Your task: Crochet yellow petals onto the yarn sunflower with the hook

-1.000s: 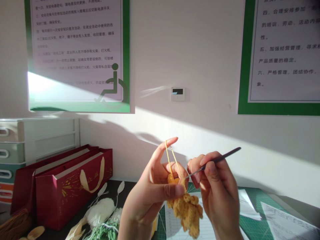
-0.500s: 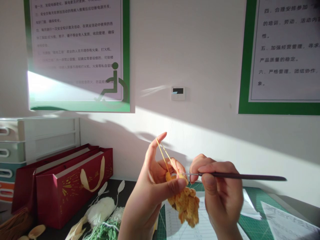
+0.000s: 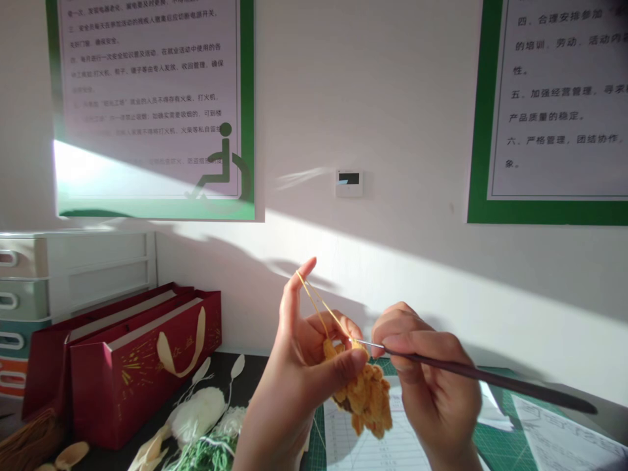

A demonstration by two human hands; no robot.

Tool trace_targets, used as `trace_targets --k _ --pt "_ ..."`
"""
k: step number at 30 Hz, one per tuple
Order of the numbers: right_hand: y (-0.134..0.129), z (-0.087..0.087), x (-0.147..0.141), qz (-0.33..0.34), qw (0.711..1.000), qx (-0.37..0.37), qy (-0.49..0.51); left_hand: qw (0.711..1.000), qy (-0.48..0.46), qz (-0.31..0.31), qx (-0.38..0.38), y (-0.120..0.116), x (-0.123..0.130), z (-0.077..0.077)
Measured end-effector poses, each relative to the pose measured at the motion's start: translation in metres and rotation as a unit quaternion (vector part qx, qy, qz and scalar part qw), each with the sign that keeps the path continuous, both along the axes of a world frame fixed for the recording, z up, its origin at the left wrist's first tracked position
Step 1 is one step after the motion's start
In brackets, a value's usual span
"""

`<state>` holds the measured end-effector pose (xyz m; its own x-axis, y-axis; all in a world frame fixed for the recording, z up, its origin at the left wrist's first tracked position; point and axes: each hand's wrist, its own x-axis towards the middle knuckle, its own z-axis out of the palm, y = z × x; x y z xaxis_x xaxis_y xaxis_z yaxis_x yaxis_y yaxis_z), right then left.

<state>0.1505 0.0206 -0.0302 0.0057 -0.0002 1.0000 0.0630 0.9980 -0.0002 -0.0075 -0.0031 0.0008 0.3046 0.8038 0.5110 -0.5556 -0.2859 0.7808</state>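
A yellow crocheted piece (image 3: pixel 370 399) hangs below my left hand (image 3: pixel 307 366), which pinches its top edge between thumb and fingers. Yellow yarn (image 3: pixel 314 302) loops over the raised index finger and runs down to the piece. My right hand (image 3: pixel 432 379) is closed around a crochet hook (image 3: pixel 485 375) with a dark handle. Its thin metal tip meets the top of the yellow piece beside my left thumb, and the handle slants down to the right.
Red gift bags (image 3: pixel 147 366) stand at the left by a drawer unit (image 3: pixel 103 268). White yarn (image 3: pixel 199 415) and green yarn (image 3: pixel 203 454) lie near the front. Printed papers (image 3: pixel 564 432) rest on a green cutting mat (image 3: pixel 500 451). A thermostat (image 3: pixel 349 183) is on the wall.
The hook's handle end has swung downward, so it now tilts more steeply. My left index finger has shifted slightly left with the yarn, and my right hand has turned a little.
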Motion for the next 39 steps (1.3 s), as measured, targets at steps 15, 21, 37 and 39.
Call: trace_targets --k 15,21,37,39 --pt "-0.006 -0.006 -0.011 0.012 0.988 -0.127 0.087 0.998 -0.038 0.04 0.004 -0.008 0.008 0.002" --pt "-0.011 -0.005 -0.023 0.044 0.969 -0.152 0.19 0.998 -0.034 0.055 0.002 -0.009 0.008 0.004" --pt "-0.013 0.006 -0.022 0.157 0.889 -0.353 0.247 0.999 -0.005 0.051 0.019 -0.009 0.01 0.0" --pt "-0.012 0.006 -0.02 0.164 0.89 -0.354 0.235 0.999 0.001 0.047 0.018 -0.008 0.009 0.0"
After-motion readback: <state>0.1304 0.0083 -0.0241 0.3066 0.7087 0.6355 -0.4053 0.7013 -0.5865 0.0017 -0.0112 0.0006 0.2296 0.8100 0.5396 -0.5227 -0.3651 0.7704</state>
